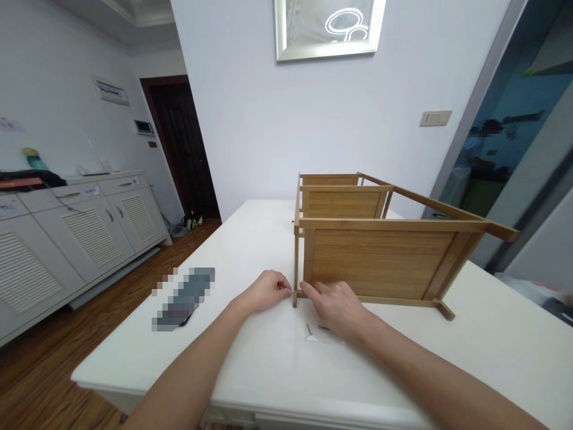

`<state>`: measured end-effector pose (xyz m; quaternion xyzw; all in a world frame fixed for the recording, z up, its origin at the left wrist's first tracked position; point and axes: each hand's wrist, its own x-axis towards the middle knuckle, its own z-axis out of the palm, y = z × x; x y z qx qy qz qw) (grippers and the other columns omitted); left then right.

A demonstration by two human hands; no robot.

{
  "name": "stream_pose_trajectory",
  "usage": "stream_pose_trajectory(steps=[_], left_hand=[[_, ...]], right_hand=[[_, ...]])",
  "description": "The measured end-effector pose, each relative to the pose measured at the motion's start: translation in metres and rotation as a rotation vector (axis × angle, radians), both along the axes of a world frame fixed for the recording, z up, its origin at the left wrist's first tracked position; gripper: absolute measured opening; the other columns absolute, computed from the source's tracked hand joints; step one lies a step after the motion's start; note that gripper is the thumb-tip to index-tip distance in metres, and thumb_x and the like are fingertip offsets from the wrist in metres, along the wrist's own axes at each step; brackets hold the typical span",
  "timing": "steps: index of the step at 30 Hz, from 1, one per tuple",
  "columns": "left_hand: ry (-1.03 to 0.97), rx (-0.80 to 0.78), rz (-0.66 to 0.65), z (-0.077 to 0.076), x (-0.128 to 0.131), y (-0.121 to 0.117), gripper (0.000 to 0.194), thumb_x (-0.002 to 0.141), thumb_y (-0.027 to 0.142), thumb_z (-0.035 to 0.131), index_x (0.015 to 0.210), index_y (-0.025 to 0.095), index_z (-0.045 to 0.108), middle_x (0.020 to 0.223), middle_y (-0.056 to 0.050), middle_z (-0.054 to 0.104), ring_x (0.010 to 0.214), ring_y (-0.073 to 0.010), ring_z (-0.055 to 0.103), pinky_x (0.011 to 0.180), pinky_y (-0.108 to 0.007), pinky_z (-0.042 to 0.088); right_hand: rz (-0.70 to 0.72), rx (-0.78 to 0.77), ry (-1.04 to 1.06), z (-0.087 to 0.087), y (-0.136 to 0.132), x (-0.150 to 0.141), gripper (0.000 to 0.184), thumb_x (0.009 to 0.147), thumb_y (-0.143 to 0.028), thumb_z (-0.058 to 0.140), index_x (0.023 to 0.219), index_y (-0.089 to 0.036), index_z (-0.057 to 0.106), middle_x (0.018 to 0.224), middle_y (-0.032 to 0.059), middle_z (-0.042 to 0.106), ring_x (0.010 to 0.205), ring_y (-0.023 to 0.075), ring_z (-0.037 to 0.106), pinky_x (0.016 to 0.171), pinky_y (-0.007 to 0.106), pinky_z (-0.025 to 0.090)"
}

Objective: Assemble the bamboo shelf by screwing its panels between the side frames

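A bamboo shelf rack lies on its side on the white table, its panels standing upright. At the near left corner, my left hand is pinched against the outer side of the thin wooden upright. Whatever small thing its fingertips hold is too small to make out. On the inner side of that corner, my right hand grips the rack, index finger reaching to the joint and the other fingers curled. Below the right hand lies a clear plastic bag with small screw-like pieces, partly covered. A small screw end juts from the upright further back.
The white table carries a dark flat object, blurred out, at the left. A wall with a framed picture stands behind. White cabinets line the left side. Another person is in the room at right.
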<state>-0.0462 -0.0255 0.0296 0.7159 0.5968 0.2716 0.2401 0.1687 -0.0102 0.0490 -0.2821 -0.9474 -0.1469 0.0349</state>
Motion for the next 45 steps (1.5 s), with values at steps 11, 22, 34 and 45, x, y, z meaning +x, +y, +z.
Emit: stream_pose_trajectory(steps=[11,22,34,45], left_hand=[[-0.002,0.005,-0.022,-0.005,-0.001,0.003,0.017,0.072,0.024,0.057,0.074,0.015,0.071,0.067,-0.001,0.067,0.064,-0.0146,0.058,0.059,-0.024,0.042],[0.012,0.003,-0.041,-0.005,-0.002,0.003,0.016,0.073,0.023,0.056,0.077,0.017,0.07,0.07,-0.001,0.066,0.066,-0.0147,0.059,0.061,-0.024,0.042],[0.005,0.014,-0.024,-0.01,0.0,0.003,0.015,0.074,0.021,0.055,0.079,0.016,0.068,0.068,0.0,0.065,0.063,-0.0135,0.057,0.058,-0.023,0.041],[-0.03,0.047,-0.032,-0.015,-0.001,0.005,0.013,0.073,0.019,0.055,0.078,0.016,0.067,0.067,0.001,0.062,0.062,-0.0127,0.056,0.057,-0.022,0.04]], right_hand=[[-0.091,0.018,-0.109,-0.002,-0.006,-0.012,0.037,0.089,-0.011,0.047,0.125,-0.017,0.049,0.076,0.0106,0.072,0.071,0.0236,0.071,0.057,0.026,0.042],[-0.066,-0.026,-0.089,-0.005,-0.003,-0.018,0.025,0.09,-0.008,0.04,0.111,-0.014,0.053,0.082,0.0113,0.073,0.076,0.0231,0.072,0.06,0.026,0.045],[-0.046,0.008,-0.093,-0.011,0.001,-0.018,0.029,0.091,-0.01,0.038,0.115,-0.013,0.053,0.082,0.0118,0.073,0.074,0.0241,0.072,0.058,0.027,0.045],[-0.05,0.013,-0.087,-0.012,0.003,-0.017,0.028,0.089,-0.01,0.042,0.115,-0.014,0.052,0.082,0.0121,0.072,0.075,0.0239,0.072,0.059,0.027,0.046]])
